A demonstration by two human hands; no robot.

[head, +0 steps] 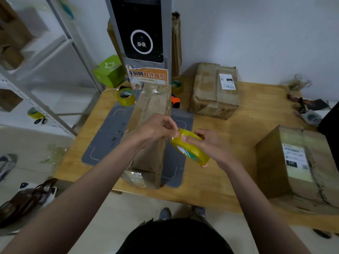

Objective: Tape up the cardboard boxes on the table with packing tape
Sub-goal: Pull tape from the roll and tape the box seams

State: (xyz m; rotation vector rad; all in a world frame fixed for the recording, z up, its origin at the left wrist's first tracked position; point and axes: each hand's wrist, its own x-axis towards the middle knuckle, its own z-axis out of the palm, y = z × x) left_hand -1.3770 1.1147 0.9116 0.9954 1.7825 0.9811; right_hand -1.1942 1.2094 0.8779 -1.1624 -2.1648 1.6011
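Now: both hands' grip on tape roll (pixel 189 146) | long box (pixel 150 132) beneath | spare roll (pixel 126 96) behind

Both bare forearms reach forward and converge over the tall cardboard box (pixel 150 136). The left hand (pixel 157 128) hovers above the box's near half, fingers curled, thumb and fingertips pinching at the edge of the tape roll (pixel 189 146). The right hand (pixel 211 143) — just right of the box — grips that roll, thumb lying across its outer face, fingers tucked behind.
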